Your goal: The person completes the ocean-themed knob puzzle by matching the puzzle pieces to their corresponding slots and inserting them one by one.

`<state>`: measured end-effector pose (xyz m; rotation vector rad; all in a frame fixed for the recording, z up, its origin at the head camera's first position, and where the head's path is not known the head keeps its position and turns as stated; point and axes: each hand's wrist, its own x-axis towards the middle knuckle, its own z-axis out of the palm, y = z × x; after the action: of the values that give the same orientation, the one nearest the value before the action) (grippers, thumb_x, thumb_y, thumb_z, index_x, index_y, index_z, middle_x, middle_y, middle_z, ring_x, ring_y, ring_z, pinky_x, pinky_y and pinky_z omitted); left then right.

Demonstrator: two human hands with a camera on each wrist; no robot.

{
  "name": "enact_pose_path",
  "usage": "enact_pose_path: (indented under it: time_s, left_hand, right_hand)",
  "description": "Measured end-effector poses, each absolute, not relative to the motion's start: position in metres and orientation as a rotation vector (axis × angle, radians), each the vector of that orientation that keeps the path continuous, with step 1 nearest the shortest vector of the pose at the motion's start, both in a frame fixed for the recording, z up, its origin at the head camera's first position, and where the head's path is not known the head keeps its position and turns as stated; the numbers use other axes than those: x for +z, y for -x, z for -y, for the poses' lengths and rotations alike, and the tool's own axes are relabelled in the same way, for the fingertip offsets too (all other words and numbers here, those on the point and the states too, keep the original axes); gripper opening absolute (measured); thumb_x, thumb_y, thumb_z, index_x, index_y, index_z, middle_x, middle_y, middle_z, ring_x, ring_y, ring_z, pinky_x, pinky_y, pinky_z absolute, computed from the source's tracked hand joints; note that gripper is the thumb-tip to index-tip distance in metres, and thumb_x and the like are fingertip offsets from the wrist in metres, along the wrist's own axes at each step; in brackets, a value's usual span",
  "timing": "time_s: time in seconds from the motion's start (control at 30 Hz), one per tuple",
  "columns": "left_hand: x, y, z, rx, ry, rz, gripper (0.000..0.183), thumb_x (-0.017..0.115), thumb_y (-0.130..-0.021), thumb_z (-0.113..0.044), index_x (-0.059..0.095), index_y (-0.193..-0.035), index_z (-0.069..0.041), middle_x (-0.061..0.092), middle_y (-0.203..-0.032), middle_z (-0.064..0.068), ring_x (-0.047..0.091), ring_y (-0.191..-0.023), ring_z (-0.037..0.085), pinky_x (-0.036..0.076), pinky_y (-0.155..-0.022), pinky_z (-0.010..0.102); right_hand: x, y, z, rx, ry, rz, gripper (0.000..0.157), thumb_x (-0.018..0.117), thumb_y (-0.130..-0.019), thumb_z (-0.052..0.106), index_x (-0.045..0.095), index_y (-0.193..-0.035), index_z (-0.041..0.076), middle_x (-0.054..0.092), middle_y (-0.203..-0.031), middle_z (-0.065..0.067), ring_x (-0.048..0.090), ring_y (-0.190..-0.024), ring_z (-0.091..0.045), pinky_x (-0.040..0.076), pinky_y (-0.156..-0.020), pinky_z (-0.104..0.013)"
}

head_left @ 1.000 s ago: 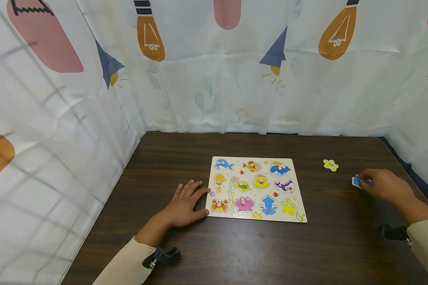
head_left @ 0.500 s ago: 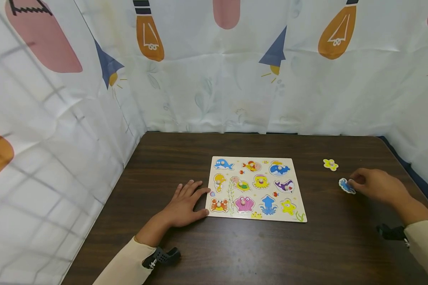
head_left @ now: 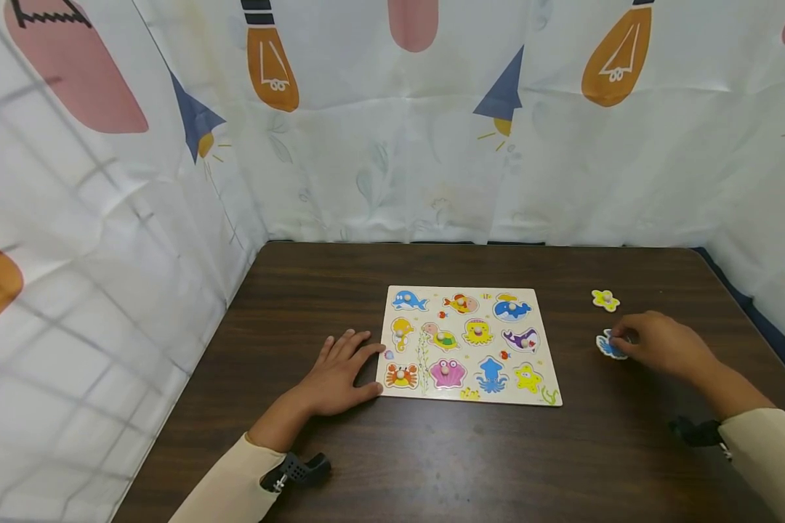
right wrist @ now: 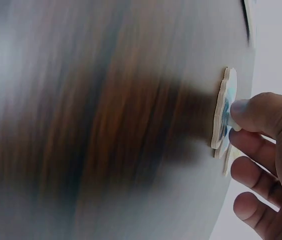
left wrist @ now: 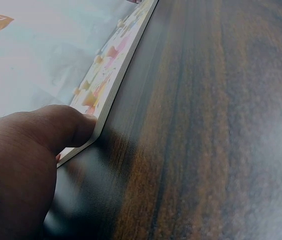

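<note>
A white-edged blue puzzle piece (head_left: 607, 346) hangs close over the table to the right of the board. My right hand (head_left: 666, 346) pinches it by its knob between thumb and index finger, and the right wrist view shows the other fingers loosely bent beside the puzzle piece (right wrist: 224, 112). The knob puzzle board (head_left: 432, 393), printed with sea animals, lies flat in the middle. Along its left edge rests my left hand (head_left: 335, 378), fingers spread, with thumb and index fingertip at the rim. In the left wrist view the thumb (left wrist: 66, 125) presses at a corner of the board.
A yellow star puzzle piece (head_left: 605, 300) lies on the dark wooden table (head_left: 471, 465), just behind the blue one. Several knobbed pieces sit in the board. White printed curtains (head_left: 392, 160) hang behind the table and along its left side.
My right hand has slid left toward the board with the blue puzzle piece, which turned on the way. The left hand stays at the board's edge.
</note>
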<state>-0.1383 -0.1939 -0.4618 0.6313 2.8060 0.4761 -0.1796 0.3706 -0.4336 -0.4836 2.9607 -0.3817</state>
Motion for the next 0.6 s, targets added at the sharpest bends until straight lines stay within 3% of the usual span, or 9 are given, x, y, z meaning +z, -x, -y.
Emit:
enact_pose_path:
  time_s: [0.6]
  left_hand:
    - [-0.460,0.140,0.194,0.475,-0.632,-2.812,0.070,0.061,-0.095,-0.057,0.040,-0.157,-0.031,0.022,-0.168,0.007,0.008,-0.156,0.033,-0.001,-0.121,0.060]
  right_hand:
    - [-0.426,0.165,-0.300,-0.391,0.763,-3.056,0.010,0.083,-0.086,0.017,0.079,-0.093,0.021,0.073,-0.100,0.003,0.063,-0.094,-0.021,0.056,-0.073,-0.045]
